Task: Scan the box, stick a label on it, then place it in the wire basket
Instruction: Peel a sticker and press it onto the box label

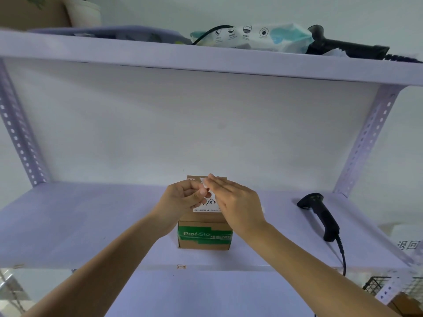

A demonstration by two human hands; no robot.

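A small cardboard box [203,234] with green tape stands on the middle shelf [91,220]. A white shipping label with handwriting lies on its top. Both my hands hover over the box top. My left hand [183,200] pinches a small white label [204,185] between thumb and fingers. My right hand [238,202] has flat fingers touching the same label from the right. A black barcode scanner [320,213] lies on the shelf to the right of the box. A corner of the black wire basket [377,284] shows at the lower right, below the shelf.
The upper shelf [206,58] holds a pack of wipes [251,35], a second black scanner [343,45] and its cable. Perforated shelf posts [366,138] stand at both sides. A white paper with printed characters [409,243] sits at the far right.
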